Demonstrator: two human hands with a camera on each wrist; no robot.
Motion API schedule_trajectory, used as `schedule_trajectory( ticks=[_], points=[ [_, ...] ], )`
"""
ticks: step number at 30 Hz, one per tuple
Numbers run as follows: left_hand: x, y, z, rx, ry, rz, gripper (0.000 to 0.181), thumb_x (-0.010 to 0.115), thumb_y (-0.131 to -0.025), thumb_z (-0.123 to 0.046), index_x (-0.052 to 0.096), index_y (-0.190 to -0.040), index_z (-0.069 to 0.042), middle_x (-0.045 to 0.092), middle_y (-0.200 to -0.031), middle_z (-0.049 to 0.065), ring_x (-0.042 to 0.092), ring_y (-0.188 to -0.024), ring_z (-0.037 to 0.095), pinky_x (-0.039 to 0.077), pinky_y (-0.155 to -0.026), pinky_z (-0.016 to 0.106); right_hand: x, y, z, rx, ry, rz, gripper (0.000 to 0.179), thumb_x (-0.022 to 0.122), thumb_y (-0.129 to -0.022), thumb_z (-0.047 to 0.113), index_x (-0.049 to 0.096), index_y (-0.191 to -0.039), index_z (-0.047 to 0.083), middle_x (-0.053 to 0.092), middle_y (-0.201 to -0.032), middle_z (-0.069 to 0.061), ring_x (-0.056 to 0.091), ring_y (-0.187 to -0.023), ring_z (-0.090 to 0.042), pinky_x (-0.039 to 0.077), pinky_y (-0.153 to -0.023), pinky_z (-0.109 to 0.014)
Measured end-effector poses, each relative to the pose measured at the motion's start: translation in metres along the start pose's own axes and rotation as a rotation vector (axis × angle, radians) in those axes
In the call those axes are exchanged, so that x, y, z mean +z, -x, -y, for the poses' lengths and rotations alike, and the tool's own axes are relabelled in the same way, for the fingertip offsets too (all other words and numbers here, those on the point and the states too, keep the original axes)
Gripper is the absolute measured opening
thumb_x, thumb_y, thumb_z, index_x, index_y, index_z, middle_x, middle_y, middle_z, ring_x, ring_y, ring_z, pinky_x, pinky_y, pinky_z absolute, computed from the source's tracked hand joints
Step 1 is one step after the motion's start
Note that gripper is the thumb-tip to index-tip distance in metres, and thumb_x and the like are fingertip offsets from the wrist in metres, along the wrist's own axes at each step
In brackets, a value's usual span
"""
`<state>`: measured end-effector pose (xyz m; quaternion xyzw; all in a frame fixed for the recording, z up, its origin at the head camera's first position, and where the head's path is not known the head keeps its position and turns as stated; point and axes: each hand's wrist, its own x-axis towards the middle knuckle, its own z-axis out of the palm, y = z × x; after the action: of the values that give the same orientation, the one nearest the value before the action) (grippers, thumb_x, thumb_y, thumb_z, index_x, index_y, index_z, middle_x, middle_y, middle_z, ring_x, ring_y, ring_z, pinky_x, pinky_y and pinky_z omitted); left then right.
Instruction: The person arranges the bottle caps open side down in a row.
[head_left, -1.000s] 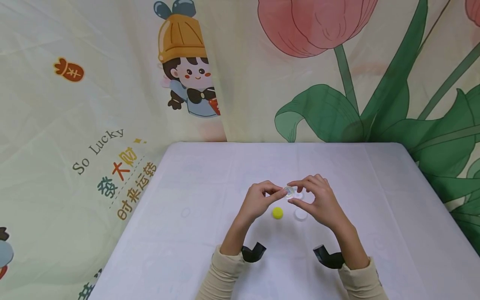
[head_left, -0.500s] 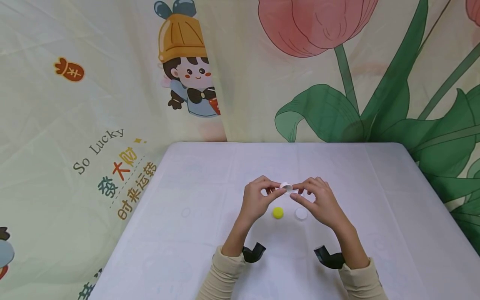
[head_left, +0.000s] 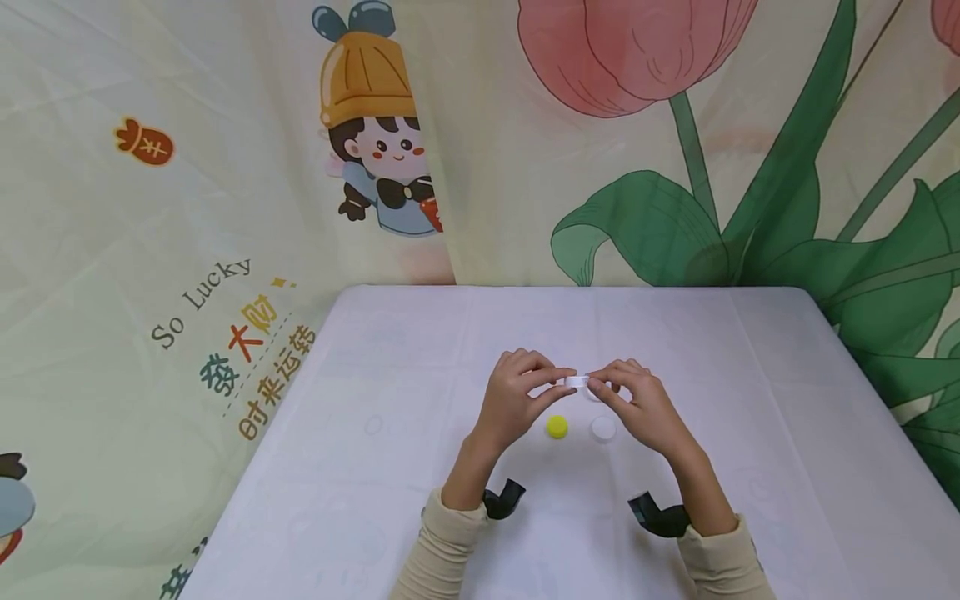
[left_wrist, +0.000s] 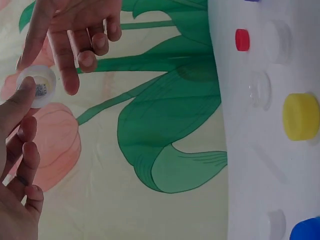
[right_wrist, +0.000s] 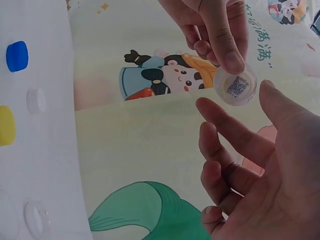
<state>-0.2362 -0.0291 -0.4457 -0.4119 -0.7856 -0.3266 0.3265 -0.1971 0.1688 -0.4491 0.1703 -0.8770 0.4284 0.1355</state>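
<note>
My left hand (head_left: pixel 507 398) pinches a small round translucent cap (right_wrist: pixel 235 90) between thumb and fingers, above the table. A square printed code shows on the cap's face in both wrist views; from the head it appears edge-on as a white band. My right hand (head_left: pixel 637 404) is just to its right. In the right wrist view the right thumb's tip lies close beside the cap's rim and the index finger is apart from it, the other fingers loosely bent. Below the hands a yellow cap (head_left: pixel 557 427) and a white cap (head_left: pixel 603 429) lie on the table.
The white-covered table (head_left: pixel 375 500) also bears a red cap (left_wrist: pixel 242 40), a blue cap (right_wrist: pixel 17 56) and a clear ring-like cap (left_wrist: pixel 260 90). Behind it hangs a printed cloth (head_left: pixel 495 167). A black curved piece is at each wrist.
The cap in my left hand has turned from face-on, through a tilted ring, to edge-on toward the head. My right fingertips have moved slightly, staying near it. The table caps have not moved.
</note>
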Motion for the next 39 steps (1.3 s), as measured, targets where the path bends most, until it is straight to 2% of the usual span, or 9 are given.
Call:
schedule_trajectory(
  ticks=[4, 10, 22, 29, 34, 39],
  points=[
    [-0.0012, -0.0008, -0.0020, 0.053, -0.034, 0.018, 0.023, 0.074, -0.072, -0.028, 0.073, -0.092, -0.017, 0.058, -0.073, -0.006, 0.048, -0.068, 0.008, 0.033, -0.063, 0.021, 0.0001, 0.0006, 0.0007, 0.026, -0.020, 0.009, 0.025, 0.058, -0.086, 0.034, 0.069, -0.098, 0.015, 0.060, -0.084, 0.008, 0.043, -0.076, -0.012, 0.038, -0.061, -0.032],
    [-0.0006, -0.0008, -0.0025, 0.050, -0.023, 0.028, 0.024, 0.074, -0.072, -0.029, 0.073, -0.092, -0.017, 0.058, -0.074, -0.006, 0.048, -0.069, 0.009, 0.034, -0.064, 0.021, -0.0011, 0.0009, 0.0009, 0.032, -0.025, 0.017, 0.025, 0.059, -0.085, 0.037, 0.069, -0.098, 0.018, 0.058, -0.083, 0.010, 0.042, -0.077, -0.012, 0.035, -0.059, -0.029],
    [0.0009, 0.0001, -0.0023, -0.011, 0.027, 0.058, 0.026, 0.074, -0.071, -0.031, 0.073, -0.094, -0.017, 0.058, -0.076, -0.006, 0.049, -0.072, 0.008, 0.036, -0.067, 0.022, -0.0035, 0.0016, 0.0012, 0.031, -0.035, 0.014, 0.023, 0.060, -0.084, 0.036, 0.069, -0.097, 0.019, 0.057, -0.082, 0.011, 0.042, -0.076, -0.012, 0.036, -0.060, -0.030],
    [0.0013, 0.0023, -0.0002, -0.088, 0.136, 0.109, 0.038, 0.074, -0.071, -0.034, 0.069, -0.103, -0.015, 0.056, -0.081, -0.006, 0.048, -0.073, 0.005, 0.037, -0.070, 0.021, -0.0043, 0.0021, 0.0004, 0.021, -0.067, -0.018, 0.027, 0.067, -0.079, 0.034, 0.067, -0.102, 0.020, 0.056, -0.081, 0.009, 0.043, -0.079, -0.013, 0.036, -0.063, -0.031],
    [0.0003, 0.0030, -0.0011, -0.148, 0.150, 0.118, 0.035, 0.074, -0.072, -0.031, 0.069, -0.102, -0.014, 0.056, -0.080, -0.005, 0.047, -0.070, 0.006, 0.037, -0.070, 0.022, -0.0032, 0.0023, -0.0013, 0.019, -0.078, -0.038, 0.032, 0.070, -0.076, 0.035, 0.066, -0.106, 0.023, 0.056, -0.080, 0.010, 0.043, -0.079, -0.012, 0.038, -0.063, -0.031],
    [-0.0005, 0.0036, -0.0016, -0.175, 0.156, 0.126, 0.030, 0.074, -0.072, -0.029, 0.071, -0.098, -0.015, 0.056, -0.078, -0.004, 0.048, -0.070, 0.006, 0.038, -0.069, 0.022, -0.0013, 0.0019, -0.0012, 0.016, -0.076, -0.051, 0.033, 0.070, -0.075, 0.038, 0.066, -0.105, 0.026, 0.055, -0.079, 0.011, 0.043, -0.079, -0.011, 0.038, -0.063, -0.031]
  ],
)
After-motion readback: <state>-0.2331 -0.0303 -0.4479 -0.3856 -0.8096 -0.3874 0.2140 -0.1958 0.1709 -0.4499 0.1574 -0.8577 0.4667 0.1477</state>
